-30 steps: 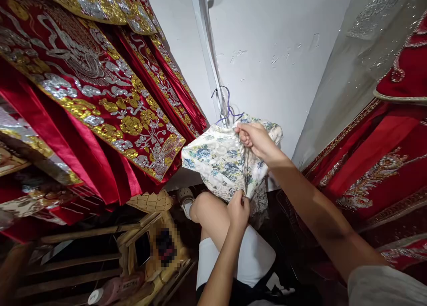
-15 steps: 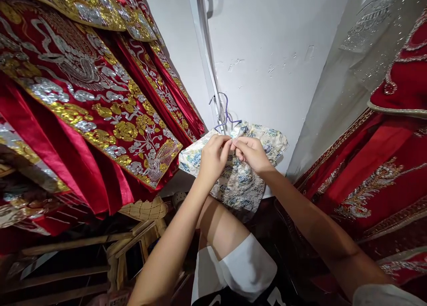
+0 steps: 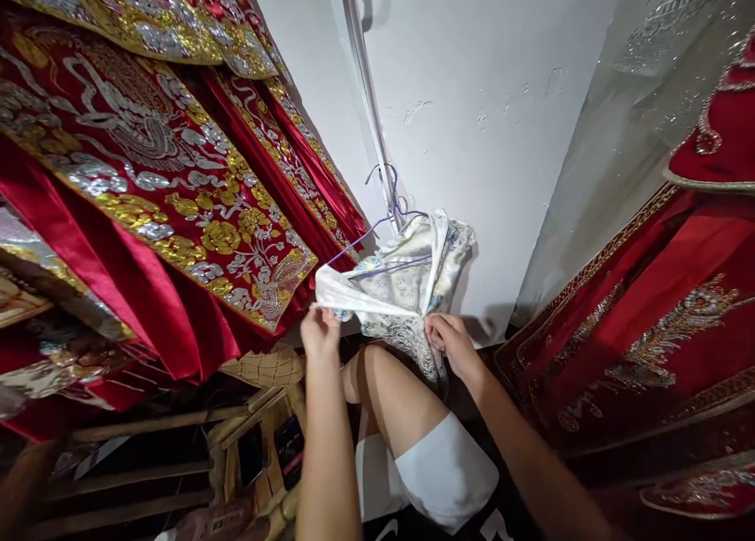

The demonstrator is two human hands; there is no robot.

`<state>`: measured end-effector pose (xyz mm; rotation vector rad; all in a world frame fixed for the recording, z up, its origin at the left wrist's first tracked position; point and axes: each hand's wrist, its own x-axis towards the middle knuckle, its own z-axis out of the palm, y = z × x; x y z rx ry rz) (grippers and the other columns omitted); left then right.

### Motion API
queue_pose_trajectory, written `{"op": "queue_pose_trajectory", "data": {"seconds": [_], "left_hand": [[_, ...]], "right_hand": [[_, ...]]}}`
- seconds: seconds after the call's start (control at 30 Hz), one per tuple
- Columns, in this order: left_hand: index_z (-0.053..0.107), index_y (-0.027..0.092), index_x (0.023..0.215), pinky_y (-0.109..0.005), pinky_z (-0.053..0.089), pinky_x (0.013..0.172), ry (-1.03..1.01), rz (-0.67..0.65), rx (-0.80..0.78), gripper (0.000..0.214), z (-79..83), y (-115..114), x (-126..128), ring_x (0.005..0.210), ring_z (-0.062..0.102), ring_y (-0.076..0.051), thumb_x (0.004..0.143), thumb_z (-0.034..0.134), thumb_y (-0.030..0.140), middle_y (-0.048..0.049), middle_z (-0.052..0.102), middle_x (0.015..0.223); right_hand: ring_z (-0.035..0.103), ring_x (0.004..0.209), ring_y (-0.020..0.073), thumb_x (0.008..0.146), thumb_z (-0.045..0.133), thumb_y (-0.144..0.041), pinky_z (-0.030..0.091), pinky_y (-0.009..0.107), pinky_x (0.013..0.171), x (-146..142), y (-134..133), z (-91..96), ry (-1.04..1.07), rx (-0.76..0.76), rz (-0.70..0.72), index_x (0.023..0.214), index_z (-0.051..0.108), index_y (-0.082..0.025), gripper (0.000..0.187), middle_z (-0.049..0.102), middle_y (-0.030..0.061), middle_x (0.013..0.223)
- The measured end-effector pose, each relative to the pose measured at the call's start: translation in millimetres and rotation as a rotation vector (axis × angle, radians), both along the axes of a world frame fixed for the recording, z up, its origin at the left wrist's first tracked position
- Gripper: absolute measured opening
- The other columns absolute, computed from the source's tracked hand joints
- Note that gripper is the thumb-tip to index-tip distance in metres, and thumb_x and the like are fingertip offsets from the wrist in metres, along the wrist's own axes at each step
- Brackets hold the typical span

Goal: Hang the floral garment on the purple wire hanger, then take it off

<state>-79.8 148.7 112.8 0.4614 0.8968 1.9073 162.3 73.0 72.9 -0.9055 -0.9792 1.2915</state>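
A white blouse with a blue floral print (image 3: 406, 285) hangs from a purple hanger (image 3: 369, 236), its front spread apart so the pale inner side shows. My left hand (image 3: 320, 331) is closed on the blouse's edge at the left. On the other side my right hand (image 3: 447, 335) pinches the front edge of the cloth, lower down. The left arm of the hanger lies bare where the cloth is pulled off it. The hanger's hook sits by a white metal pole (image 3: 366, 77).
Red embroidered garments (image 3: 194, 187) hang at the left, and another red garment (image 3: 661, 313) at the right beside sheer, glittery fabric (image 3: 595, 156). Behind is a white wall (image 3: 472, 69). Below left stands a wooden frame (image 3: 218, 431) with a phone (image 3: 289, 450) on it.
My hands have moved apart and down from the blouse's neckline, the left one further left. The front has opened, and the left shoulder has come off the hanger.
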Motion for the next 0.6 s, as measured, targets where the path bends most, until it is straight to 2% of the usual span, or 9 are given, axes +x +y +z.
{"op": "queue_pose_trajectory", "data": {"seconds": [0.07, 0.13, 0.2, 0.27, 0.37, 0.43, 0.47, 0.53, 0.6], "left_hand": [[0.058, 0.017, 0.077, -0.023, 0.051, 0.064, -0.021, -0.006, -0.076, 0.020, -37.1, -14, 25, 0.061, 0.062, -0.012, 0.096, 0.052, 0.017, -0.0002, 0.060, 0.063], [0.065, 0.016, 0.082, -0.023, 0.054, 0.072, -0.026, -0.008, -0.122, 0.011, -70.8, -30, 52, 0.072, 0.068, -0.013, 0.091, 0.059, 0.019, -0.0034, 0.069, 0.074], [0.069, 0.016, 0.082, -0.023, 0.054, 0.071, -0.018, -0.024, -0.161, 0.005, -97.5, -46, 74, 0.074, 0.069, -0.014, 0.080, 0.070, 0.020, -0.0038, 0.072, 0.078], [0.071, 0.016, 0.083, -0.023, 0.053, 0.066, -0.012, -0.040, -0.192, 0.014, -114.1, -59, 86, 0.070, 0.067, -0.015, 0.071, 0.078, 0.021, -0.0025, 0.072, 0.077], [0.071, 0.017, 0.085, -0.025, 0.052, 0.064, 0.015, -0.103, -0.156, 0.029, -118.4, -70, 90, 0.068, 0.065, -0.016, 0.065, 0.087, 0.031, -0.0008, 0.070, 0.076], [0.070, 0.018, 0.087, -0.026, 0.052, 0.070, 0.025, -0.189, -0.055, 0.037, -110.1, -74, 92, 0.073, 0.066, -0.017, 0.067, 0.088, 0.043, -0.0019, 0.070, 0.080], [0.068, 0.018, 0.088, -0.027, 0.052, 0.073, 0.033, -0.244, 0.003, 0.038, -103.8, -77, 95, 0.076, 0.066, -0.017, 0.071, 0.086, 0.048, -0.0024, 0.070, 0.083], [0.067, 0.019, 0.088, -0.027, 0.051, 0.076, 0.104, -0.354, 0.099, 0.037, -89.0, -87, 105, 0.078, 0.065, -0.017, 0.078, 0.081, 0.052, -0.0031, 0.069, 0.087], [0.068, 0.019, 0.086, -0.028, 0.049, 0.078, 0.295, -0.463, 0.169, 0.033, -73.7, -102, 120, 0.081, 0.063, -0.017, 0.086, 0.075, 0.052, -0.0040, 0.067, 0.088]], "right_hand": [[0.025, 0.043, 0.0085, 0.076, 0.061, -0.042, 0.022, 0.025, 0.046, -5, -13, -18.8, 0.134, -0.038, -0.042, 0.056, 0.048, -0.023, 0.030, 0.030, -0.0092, 0.043], [0.022, 0.043, 0.0081, 0.079, 0.057, -0.045, 0.022, 0.024, 0.046, -4, -21, -37.9, 0.133, -0.061, -0.019, 0.054, 0.043, -0.024, 0.035, 0.027, -0.0096, 0.044], [0.021, 0.042, 0.0073, 0.079, 0.055, -0.045, 0.019, 0.024, 0.045, 7, -26, -54.0, 0.019, -0.088, 0.097, 0.051, 0.042, -0.023, 0.037, 0.028, -0.0091, 0.043], [0.024, 0.039, 0.0064, 0.075, 0.060, -0.039, 0.017, 0.024, 0.044, 21, -31, -64.3, -0.111, -0.136, 0.261, 0.048, 0.049, -0.021, 0.034, 0.033, -0.0075, 0.040], [0.034, 0.038, 0.0075, 0.076, 0.067, -0.033, 0.021, 0.024, 0.043, 36, -35, -68.3, -0.311, -0.221, 0.587, 0.053, 0.064, -0.017, 0.029, 0.045, -0.0039, 0.039], [0.042, 0.044, 0.0097, 0.081, 0.068, -0.040, 0.028, 0.024, 0.046, 37, -35, -66.4, -0.407, -0.228, 0.651, 0.063, 0.069, -0.016, 0.029, 0.053, -0.0021, 0.046], [0.046, 0.049, 0.0110, 0.083, 0.069, -0.045, 0.031, 0.024, 0.048, 36, -34, -65.0, -0.416, -0.205, 0.567, 0.069, 0.070, -0.016, 0.032, 0.056, -0.0013, 0.052], [0.053, 0.060, 0.0141, 0.085, 0.069, -0.055, 0.038, 0.026, 0.056, 31, -31, -61.8, -0.355, -0.123, 0.264, 0.077, 0.070, -0.018, 0.038, 0.061, 0.0004, 0.065], [0.058, 0.074, 0.0180, 0.086, 0.067, -0.063, 0.046, 0.029, 0.067, 26, -29, -59.1, -0.246, -0.051, 0.047, 0.080, 0.069, -0.020, 0.044, 0.064, 0.0021, 0.075]]}}
